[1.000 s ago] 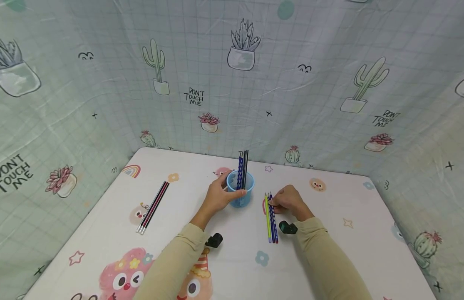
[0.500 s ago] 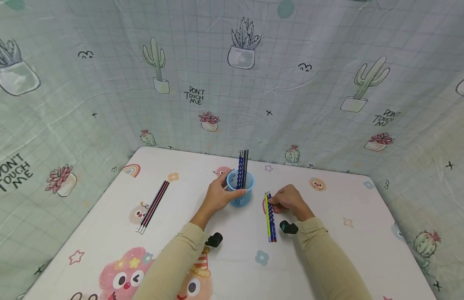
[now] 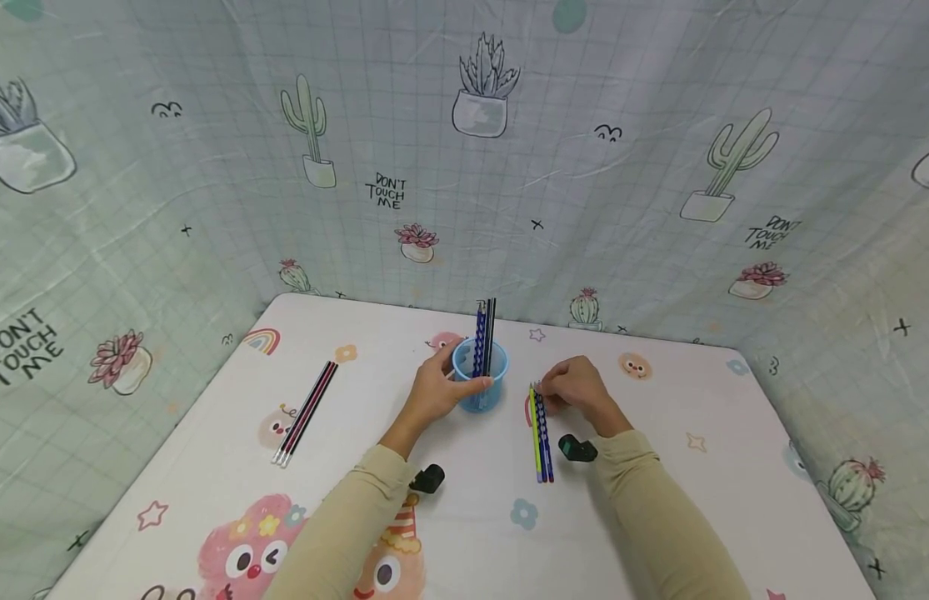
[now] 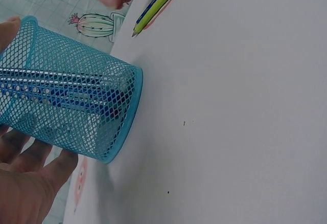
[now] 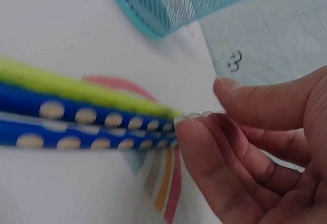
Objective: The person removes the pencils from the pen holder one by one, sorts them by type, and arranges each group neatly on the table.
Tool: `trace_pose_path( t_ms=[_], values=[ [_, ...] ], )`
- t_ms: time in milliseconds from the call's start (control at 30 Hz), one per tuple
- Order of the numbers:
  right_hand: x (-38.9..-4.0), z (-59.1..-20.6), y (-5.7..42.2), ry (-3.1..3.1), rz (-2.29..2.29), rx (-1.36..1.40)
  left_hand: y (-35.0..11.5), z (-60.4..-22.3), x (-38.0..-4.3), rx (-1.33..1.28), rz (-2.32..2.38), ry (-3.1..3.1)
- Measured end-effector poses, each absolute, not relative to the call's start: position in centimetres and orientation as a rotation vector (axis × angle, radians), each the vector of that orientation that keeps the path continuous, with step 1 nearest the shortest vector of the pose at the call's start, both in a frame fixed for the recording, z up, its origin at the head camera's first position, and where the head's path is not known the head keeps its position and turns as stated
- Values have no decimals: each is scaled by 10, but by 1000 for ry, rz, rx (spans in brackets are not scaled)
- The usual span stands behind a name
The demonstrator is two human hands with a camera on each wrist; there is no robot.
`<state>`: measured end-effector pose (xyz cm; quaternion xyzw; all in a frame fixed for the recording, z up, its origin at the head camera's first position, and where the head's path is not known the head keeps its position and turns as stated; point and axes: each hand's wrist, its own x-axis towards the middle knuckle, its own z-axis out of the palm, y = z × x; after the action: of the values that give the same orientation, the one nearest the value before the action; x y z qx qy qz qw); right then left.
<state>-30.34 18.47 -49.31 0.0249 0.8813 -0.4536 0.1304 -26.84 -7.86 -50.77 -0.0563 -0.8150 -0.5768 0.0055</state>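
My left hand (image 3: 432,392) grips a light-blue mesh pencil cup (image 4: 76,55), thumb on the near side and fingers behind. Inside the cup stand blue dotted pencils (image 3: 479,342) and black striped pencils (image 3: 490,333). To its right, a lime-green pencil (image 3: 536,442) and two blue dotted pencils (image 3: 546,450) lie side by side, points away from me. My right hand (image 3: 576,387) is at their pointed ends. In the right wrist view, a fingertip (image 5: 189,132) touches the tips, while the thumb (image 5: 265,101) stands apart from them.
Several black and dark-red striped pencils (image 3: 307,412) lie together on the left of the table (image 3: 479,517). A printed curtain (image 3: 539,167) hangs behind and at both sides. Black wrist cameras (image 3: 428,479) sit below each hand.
My right hand has slid slightly forward to the pencil points, and its thumb stands off them. The green and blue pencils have drawn closer together. The left hand keeps its hold on the cup.
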Motion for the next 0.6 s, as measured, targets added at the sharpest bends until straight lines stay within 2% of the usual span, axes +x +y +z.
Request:
trace_pose_path(
  t_ms=[600],
  values=[
    [-291,-495,117,2526,-1488,-392,-79,-509,-268,-214,-1847,-2504]
  ],
)
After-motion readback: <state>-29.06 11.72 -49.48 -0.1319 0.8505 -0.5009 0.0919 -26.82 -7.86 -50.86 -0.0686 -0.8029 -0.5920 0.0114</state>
